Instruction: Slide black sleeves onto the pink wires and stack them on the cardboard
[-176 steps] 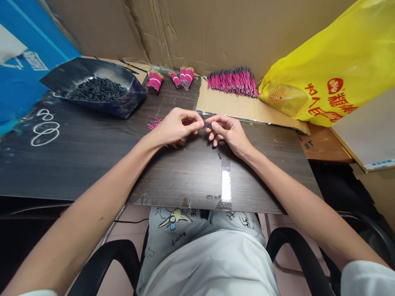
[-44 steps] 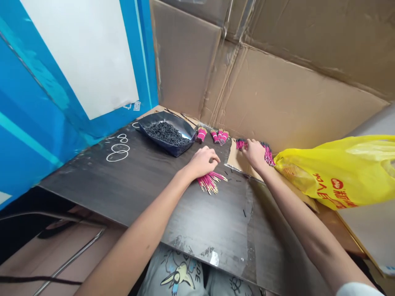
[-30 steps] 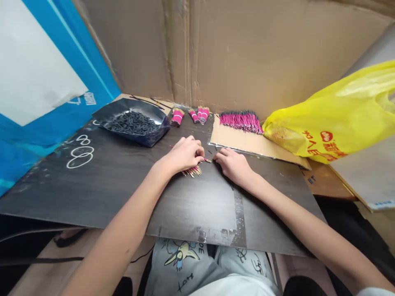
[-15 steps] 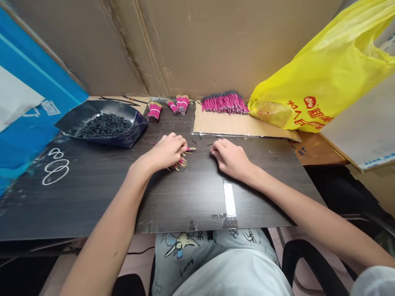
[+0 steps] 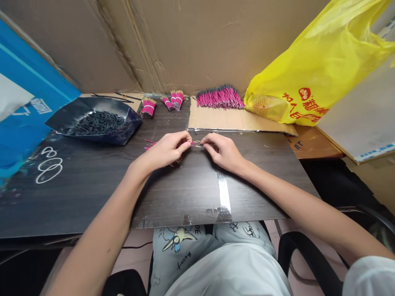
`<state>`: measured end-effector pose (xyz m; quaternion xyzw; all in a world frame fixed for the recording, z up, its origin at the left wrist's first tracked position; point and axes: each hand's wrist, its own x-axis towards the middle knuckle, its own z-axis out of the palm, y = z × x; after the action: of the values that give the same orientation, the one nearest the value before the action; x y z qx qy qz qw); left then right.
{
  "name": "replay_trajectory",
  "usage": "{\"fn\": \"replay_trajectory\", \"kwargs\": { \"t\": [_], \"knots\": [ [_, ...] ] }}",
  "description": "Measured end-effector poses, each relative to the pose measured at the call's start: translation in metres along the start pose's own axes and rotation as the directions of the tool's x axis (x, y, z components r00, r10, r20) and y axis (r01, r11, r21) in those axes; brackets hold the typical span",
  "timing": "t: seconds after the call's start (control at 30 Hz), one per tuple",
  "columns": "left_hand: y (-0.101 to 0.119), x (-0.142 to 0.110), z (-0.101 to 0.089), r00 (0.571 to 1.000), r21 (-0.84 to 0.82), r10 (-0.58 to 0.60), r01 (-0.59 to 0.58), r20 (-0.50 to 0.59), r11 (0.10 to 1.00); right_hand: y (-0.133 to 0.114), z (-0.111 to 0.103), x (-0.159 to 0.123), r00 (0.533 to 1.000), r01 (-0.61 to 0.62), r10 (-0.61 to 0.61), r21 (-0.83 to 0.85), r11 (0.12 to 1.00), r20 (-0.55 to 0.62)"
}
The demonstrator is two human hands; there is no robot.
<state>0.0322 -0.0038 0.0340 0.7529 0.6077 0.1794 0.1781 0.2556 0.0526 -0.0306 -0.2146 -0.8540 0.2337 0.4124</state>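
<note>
Magenta wires [image 5: 194, 143], pinched between the left hand's [image 5: 171, 149] thumb and fingers over the dark tabletop [image 5: 188, 193], splay just beside what looks like a black tube [image 5: 201, 144] in the right hand's [image 5: 224, 153] pinch, so steady, level alignment should help.

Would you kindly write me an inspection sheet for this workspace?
Surface: dark table, glossy tape strip near front edge.
Work items: loose pink wires; banded bundles; black-tipped wires on cardboard sheet; black tubes in dark tray.
Clutter: white loops at left.
Hands: left hand pinches pink wires; right hand pinches a small dark piece near their tips.
Cables: thin black cord below the table.
Surroundings: cardboard wall behind; yellow bag at right.
</note>
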Motion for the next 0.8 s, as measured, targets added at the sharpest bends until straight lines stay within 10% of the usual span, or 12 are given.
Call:
{"fn": "replay_trajectory", "kwargs": {
  "t": [0.8],
  "knots": [
    [-0.0005, 0.0028, 0.0059, 0.986, -0.071, 0.058, -0.07, -0.153, 0.995, -0.0029, -0.0008, -0.0022, 0.999, 0.012, -0.013, 0.015, 1.0, 0.041]
  ]
}}
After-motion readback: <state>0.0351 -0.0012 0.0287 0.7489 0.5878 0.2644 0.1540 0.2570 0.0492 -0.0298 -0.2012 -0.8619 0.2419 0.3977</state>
